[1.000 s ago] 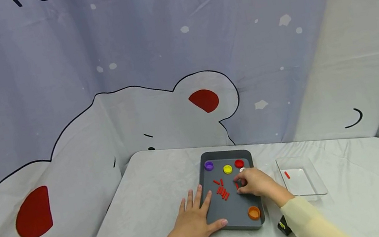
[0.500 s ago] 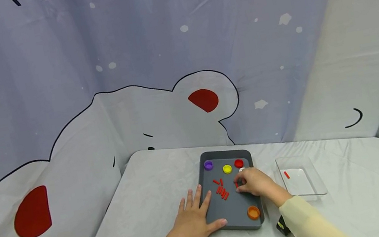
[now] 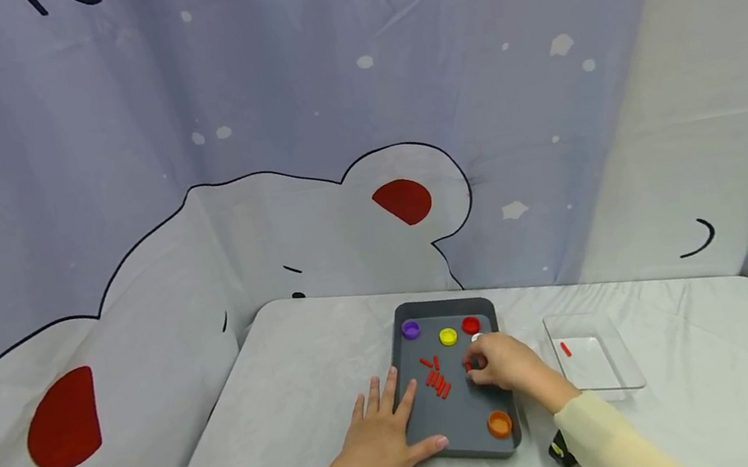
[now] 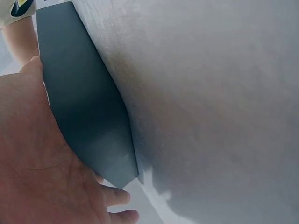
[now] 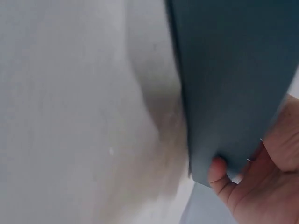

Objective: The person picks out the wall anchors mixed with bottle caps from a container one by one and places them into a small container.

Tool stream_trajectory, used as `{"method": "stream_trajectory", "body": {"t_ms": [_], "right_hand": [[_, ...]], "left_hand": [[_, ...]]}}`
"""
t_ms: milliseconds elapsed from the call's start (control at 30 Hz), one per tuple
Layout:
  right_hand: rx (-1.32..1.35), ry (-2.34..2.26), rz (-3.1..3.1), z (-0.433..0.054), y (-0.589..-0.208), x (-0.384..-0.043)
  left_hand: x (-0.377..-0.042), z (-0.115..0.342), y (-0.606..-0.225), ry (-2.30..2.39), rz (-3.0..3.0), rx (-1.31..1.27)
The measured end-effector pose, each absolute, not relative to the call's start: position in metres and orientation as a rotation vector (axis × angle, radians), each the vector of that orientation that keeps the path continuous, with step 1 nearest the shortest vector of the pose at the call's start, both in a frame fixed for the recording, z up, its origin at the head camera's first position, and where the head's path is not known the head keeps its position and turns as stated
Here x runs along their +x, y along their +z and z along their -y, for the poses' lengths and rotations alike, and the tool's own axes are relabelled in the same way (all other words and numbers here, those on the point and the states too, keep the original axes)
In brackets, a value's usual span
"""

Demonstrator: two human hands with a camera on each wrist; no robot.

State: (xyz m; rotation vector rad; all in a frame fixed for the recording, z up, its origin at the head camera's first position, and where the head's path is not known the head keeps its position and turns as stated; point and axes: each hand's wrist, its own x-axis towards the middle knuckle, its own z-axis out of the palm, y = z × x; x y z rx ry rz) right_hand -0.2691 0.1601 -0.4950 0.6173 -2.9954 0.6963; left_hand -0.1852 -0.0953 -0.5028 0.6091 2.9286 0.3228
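Observation:
A dark grey tray lies on the cloth-covered table. My left hand rests with spread, straight fingers at its left wall, the thumb over the near left corner. In the left wrist view the palm is beside the tray's outer wall. Over the tray's right side, my right hand pinches a small red stick between thumb and fingers, mostly hidden by them. Several similar red sticks lie loose in the tray's middle. The right wrist view shows curled fingers at the tray wall, the stick out of sight.
Small round cups stand in the tray: purple, yellow, red and orange. A white cup is partly covered by the right hand. Right of the tray is a clear plastic box holding one red stick.
My right fingers have shifted slightly on the red stick, and less of it shows. The left hand stays in place, and the head view has tilted a little.

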Motion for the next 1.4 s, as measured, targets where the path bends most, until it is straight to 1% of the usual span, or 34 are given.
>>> {"method": "stream_trajectory", "body": {"t_ms": [200,300,433,533,733,900,1200,1400], "right_hand": [[0.657,0.823,2.922,-0.174,-0.479,-0.260],[0.644,0.882,2.904,-0.182,-0.472,-0.259],[0.599,0.959,2.889,-0.197,-0.466,-0.258],[0.583,1.000,2.860,-0.211,-0.464,-0.257],[0.517,1.038,2.823,-0.241,-0.459,-0.251],[0.454,1.047,2.838,-0.264,-0.456,-0.246],[0.440,1.036,2.839,-0.289,-0.457,-0.238],[0.409,1.005,2.842,-0.303,-0.459,-0.232]], "left_hand": [[-0.186,0.094,-0.505,0.339,-2.934,0.613],[-0.187,0.095,-0.510,0.326,-2.939,0.604],[-0.185,0.095,-0.506,0.330,-2.931,0.597],[-0.184,0.095,-0.505,0.334,-2.919,0.593],[-0.190,0.096,-0.516,0.337,-2.946,0.609],[-0.191,0.095,-0.514,0.325,-2.933,0.611],[-0.184,0.097,-0.500,0.360,-2.907,0.620],[-0.186,0.097,-0.506,0.345,-2.931,0.635]]}}
